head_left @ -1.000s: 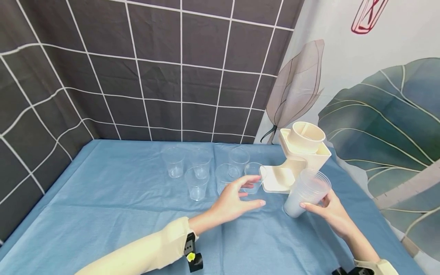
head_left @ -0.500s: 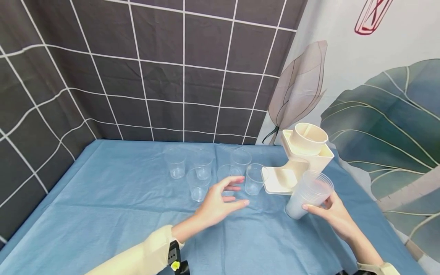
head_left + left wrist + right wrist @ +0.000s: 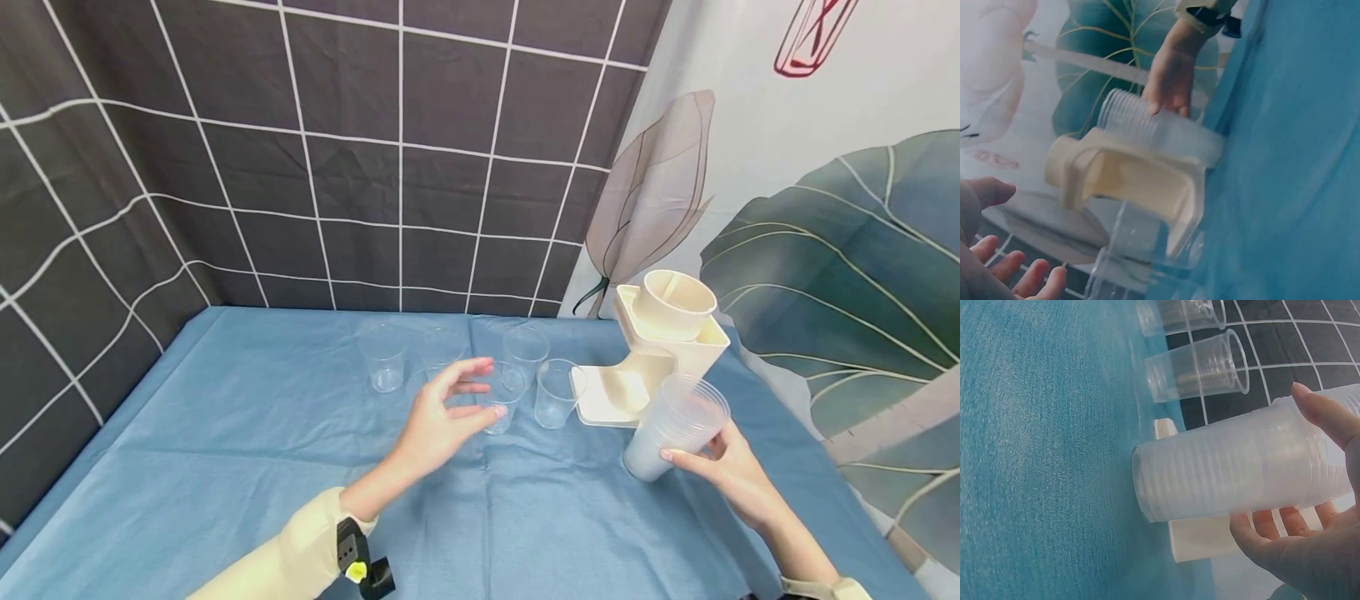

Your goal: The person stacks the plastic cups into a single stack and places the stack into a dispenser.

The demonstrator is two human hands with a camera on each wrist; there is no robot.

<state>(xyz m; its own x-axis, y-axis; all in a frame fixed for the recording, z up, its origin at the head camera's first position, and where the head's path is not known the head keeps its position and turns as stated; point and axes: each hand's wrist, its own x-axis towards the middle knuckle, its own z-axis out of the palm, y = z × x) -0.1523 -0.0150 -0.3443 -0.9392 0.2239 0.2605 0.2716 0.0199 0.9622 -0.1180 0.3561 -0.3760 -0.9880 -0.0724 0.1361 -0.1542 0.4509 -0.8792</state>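
A stack of clear plastic cups [image 3: 671,433] is being gripped by the right hand [image 3: 727,467], with the thumb being pressed on one side and the fingers being wrapped round the other. The stack is standing forward and left of that hand. Its long axis is being kept about upright, the base is being rested on the blue-covered table [image 3: 562,508], and the rims are being turned upward. By the left hand [image 3: 431,425] nothing is being held: its fingers are being left loosely bent, with the thumb being kept apart, and the stack is lying well off to its right. The right hand is thus being placed much the nearer to the stack.

Between the two hands and farther forward, a cream stand [image 3: 618,387] is being partly covered by the stack, just beside it; whether they are touching is not being shown clearly. To the left of the stand's low plate, one single cup [image 3: 553,400] is standing upright. Another cup [image 3: 508,390] is being overlapped by the left hand's fingertips in the head view, though a gap is being shown from the left wrist. More single cups are being seen beyond the left hand, some being partly hidden by it.
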